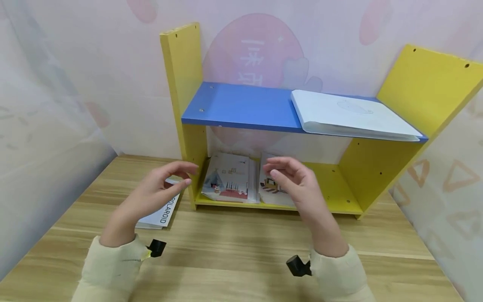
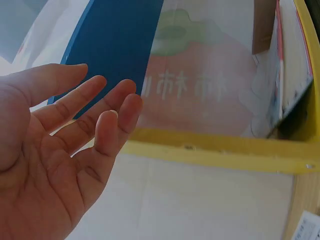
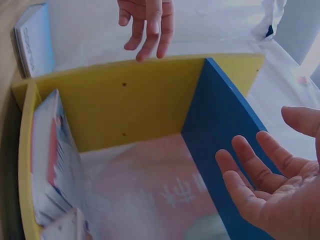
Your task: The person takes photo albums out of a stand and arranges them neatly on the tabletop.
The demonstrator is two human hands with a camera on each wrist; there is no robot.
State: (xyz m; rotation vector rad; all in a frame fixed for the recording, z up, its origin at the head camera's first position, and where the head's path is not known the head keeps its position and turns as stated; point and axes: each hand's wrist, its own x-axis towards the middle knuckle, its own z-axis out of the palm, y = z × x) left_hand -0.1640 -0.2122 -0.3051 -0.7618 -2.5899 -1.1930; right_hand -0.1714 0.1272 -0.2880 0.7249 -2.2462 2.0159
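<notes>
My left hand (image 1: pixel 154 195) hovers just left of the shelf's yellow side panel (image 1: pixel 185 84), its fingers loosely bent and nothing held. My right hand (image 1: pixel 298 182) is raised in front of the lower compartment, likewise holding nothing, as its relaxed fingers (image 3: pixel 250 170) in the right wrist view confirm. On the yellow bottom board lie a book with a tent picture (image 1: pixel 228 178) and, beside it, a second book (image 1: pixel 269 188) partly covered by my right hand. Beneath my left hand a white book marked POLAROID (image 1: pixel 162 214) lies on the table, partly hidden.
Across the unit runs a blue shelf board (image 1: pixel 241 105), with a large white book (image 1: pixel 351 113) lying flat on its right part and slightly overhanging the front edge. The other yellow side panel (image 1: pixel 426 88) stands at the right. Under everything is a wood-grain table (image 1: pixel 226 251).
</notes>
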